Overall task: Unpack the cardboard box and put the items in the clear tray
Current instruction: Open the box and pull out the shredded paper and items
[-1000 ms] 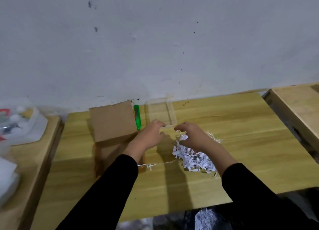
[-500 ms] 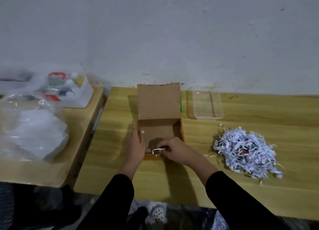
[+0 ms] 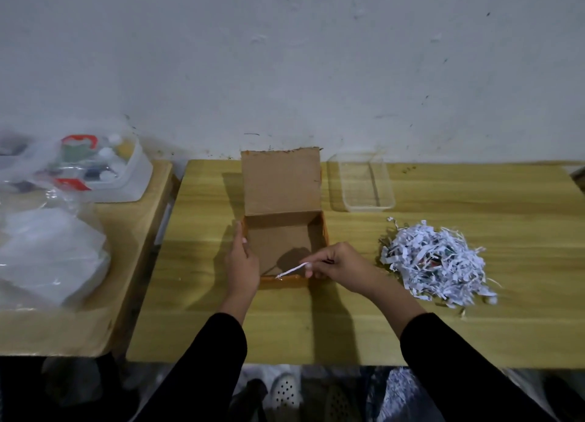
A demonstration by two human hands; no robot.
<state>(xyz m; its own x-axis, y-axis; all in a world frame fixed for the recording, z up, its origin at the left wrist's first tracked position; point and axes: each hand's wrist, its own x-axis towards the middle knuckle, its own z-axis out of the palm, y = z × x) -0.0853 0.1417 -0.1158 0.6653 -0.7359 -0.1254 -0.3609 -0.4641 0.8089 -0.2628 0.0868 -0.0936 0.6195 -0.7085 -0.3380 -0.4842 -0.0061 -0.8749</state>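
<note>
Two wooden tables (image 3: 443,326), grey wall (image 3: 285,73), left hand (image 3: 242,263) flat against box (image 3: 278,238) — right hand (image 3: 335,263) pinching strip (image 3: 291,269).

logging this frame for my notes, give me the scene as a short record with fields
box: open, lid up, floor looks bare
tray: right of the lid, looks empty
shreds: pile on the table, right of the box
left hand: flat against the box's left wall
right hand: pinches a strip over the box's near edge

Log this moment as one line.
left hand: touches cardboard box | right hand: pinches paper strip | clear tray: empty | shredded paper: piled
</note>
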